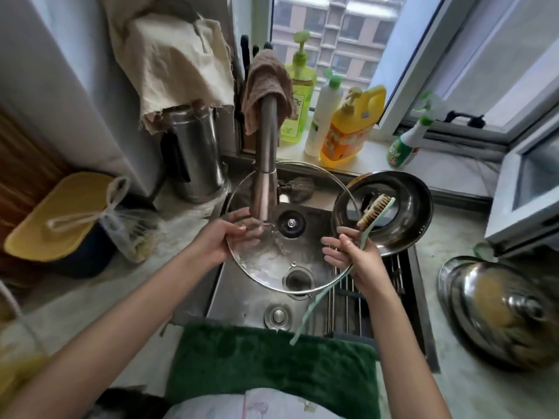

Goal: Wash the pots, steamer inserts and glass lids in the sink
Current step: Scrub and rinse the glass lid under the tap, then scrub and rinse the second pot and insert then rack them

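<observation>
Window light falls on the sink (pixel 242 300), where the left hand (pixel 222 241) grips a glass lid (pixel 272 261) by its rim under the running faucet (pixel 266 164). Her right hand (pixel 352 257) clasps a green-handled brush (pixel 367 219) beside the lid's opposite rim.

Green towel (pixel 272 358), yellow bottle (pixel 351 128)

The tap (pixel 266 164) covers part of the glass lid (pixel 272 261), and a brown cloth (pixel 266 86) hides the tap's top. A cream cloth (pixel 175 65) covers the top of the tall metal pot (pixel 196 158). The left hand (pixel 220 240) has its fingers behind the wet glass, so they look blurry. The words on the bottles (pixel 348 128) are too small to read. What is in the plastic bag (pixel 133 231) is not clear. The picture's edge cuts off the green towel (pixel 272 367).
</observation>
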A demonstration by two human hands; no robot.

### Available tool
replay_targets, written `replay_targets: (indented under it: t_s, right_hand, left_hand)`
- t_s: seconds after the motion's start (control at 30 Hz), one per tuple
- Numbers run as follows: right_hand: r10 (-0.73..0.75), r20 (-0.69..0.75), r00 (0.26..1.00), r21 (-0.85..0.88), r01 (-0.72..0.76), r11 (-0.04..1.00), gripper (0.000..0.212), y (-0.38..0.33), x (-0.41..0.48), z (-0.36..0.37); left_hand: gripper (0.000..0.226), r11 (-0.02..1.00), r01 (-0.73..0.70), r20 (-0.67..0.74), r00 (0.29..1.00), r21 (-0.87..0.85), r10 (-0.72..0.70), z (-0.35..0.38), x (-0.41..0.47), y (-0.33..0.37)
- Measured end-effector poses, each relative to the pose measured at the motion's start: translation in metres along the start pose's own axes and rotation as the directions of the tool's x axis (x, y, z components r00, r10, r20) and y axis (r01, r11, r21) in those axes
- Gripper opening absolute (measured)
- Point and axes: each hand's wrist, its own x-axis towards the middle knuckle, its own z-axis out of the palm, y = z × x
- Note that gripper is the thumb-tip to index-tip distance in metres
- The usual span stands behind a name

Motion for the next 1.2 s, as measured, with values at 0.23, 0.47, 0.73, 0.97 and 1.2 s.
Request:
replay_targets:
  t_s: [0.23, 0.47, 0.73, 0.97, 1.2]
  right_hand:
    - [0.079, -0.001, 0.997, 0.094, -0.079, 0.992, 0.015, 0.011, 0.001, -0.004]
    - [-0.151, -0.055, 0.987, -0.239, 0.134, 0.962, 0.016, -0.027, -0.026, -0.032]
    - [-0.337, 0.161, 0.928, -0.607, 0.362, 0.708, 0.036, -0.076, -0.020, -0.103]
    - [-0.464, 0.110, 0.879, -0.858, 0.319, 0.402, 0.040, -0.091, 0.008, -0.142]
    - [-0.413, 0.048, 0.910, -0.997, 0.068, 0.034, 0.025, -0.084, 0.053, -0.167]
  left_hand:
    - [0.044, 0.980, -0.076, 0.080, 0.995, 0.183, 0.062, -0.012, -0.007, 0.000]
    - [0.018, 0.906, 0.071, -0.068, 0.997, 0.416, -0.047, -0.007, 0.034, -0.068]
    - [0.022, 0.730, -0.247, 0.096, 0.965, 0.638, 0.243, 0.053, 0.078, -0.112]
    - [0.014, 0.668, -0.277, 0.109, 0.953, 0.691, 0.283, 0.096, 0.127, -0.127]
    - [0.019, 0.598, -0.201, 0.034, 0.960, 0.775, 0.279, 0.108, 0.164, -0.142]
